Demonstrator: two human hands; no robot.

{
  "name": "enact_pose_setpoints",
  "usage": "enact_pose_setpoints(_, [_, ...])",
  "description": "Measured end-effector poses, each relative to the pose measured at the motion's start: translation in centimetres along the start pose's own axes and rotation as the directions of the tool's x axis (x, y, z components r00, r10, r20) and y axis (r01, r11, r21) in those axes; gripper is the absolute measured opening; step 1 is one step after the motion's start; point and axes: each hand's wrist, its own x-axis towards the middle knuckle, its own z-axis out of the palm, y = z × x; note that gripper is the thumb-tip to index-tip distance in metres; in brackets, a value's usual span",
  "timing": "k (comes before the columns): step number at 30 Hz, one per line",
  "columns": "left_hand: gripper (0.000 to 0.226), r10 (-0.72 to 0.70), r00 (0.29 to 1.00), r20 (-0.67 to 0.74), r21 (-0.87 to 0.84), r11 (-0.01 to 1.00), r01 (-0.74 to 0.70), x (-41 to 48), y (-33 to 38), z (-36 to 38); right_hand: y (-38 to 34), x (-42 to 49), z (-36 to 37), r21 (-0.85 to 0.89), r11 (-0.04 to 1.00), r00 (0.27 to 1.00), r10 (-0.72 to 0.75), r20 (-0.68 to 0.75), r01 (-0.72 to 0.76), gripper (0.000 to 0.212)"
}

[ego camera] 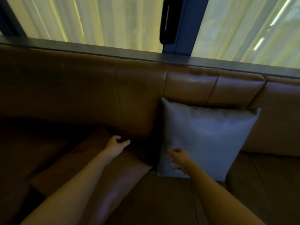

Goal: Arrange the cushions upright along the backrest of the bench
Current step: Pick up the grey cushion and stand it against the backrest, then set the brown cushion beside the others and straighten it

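Note:
A grey-blue cushion (206, 140) stands upright against the brown leather backrest (90, 95) of the bench, right of centre. A brown cushion (84, 169) lies flat on the seat to its left, partly under my left forearm. My left hand (117, 143) reaches over the brown cushion's far corner, fingers curled and apart, near the dark gap under the backrest. My right hand (178, 159) hovers in front of the grey-blue cushion's lower left part, fingers spread; whether it touches the fabric is unclear.
A dark ledge (146, 55) runs along the top of the backrest, with pale curtains (97, 18) and a dark window post (175, 25) behind it. Brown seat surface (267, 184) extends to the right of the grey-blue cushion.

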Motion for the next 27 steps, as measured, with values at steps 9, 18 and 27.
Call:
enact_pose_setpoints(9, [0.073, -0.151, 0.988, -0.023, 0.131, 0.980, 0.152, 5.3, -9.7, -13.8, 4.2, 1.8, 18.4, -0.019, 0.992, 0.991, 0.126, 0.054, -0.125, 0.041])
enact_pose_setpoints(18, [0.100, -0.221, 0.974, 0.044, 0.144, 0.966, 0.213, 10.7, -14.1, -17.1, 8.2, 2.4, 24.1, 0.344, 0.869, 0.926, 0.377, 0.008, -0.356, 0.100])
enact_pose_setpoints(27, [0.119, -0.178, 0.984, 0.008, 0.160, 0.971, 0.175, 11.5, -14.4, -16.8, 8.4, 3.3, 25.3, 0.433, 0.833, 0.914, 0.402, -0.048, -0.344, 0.145])
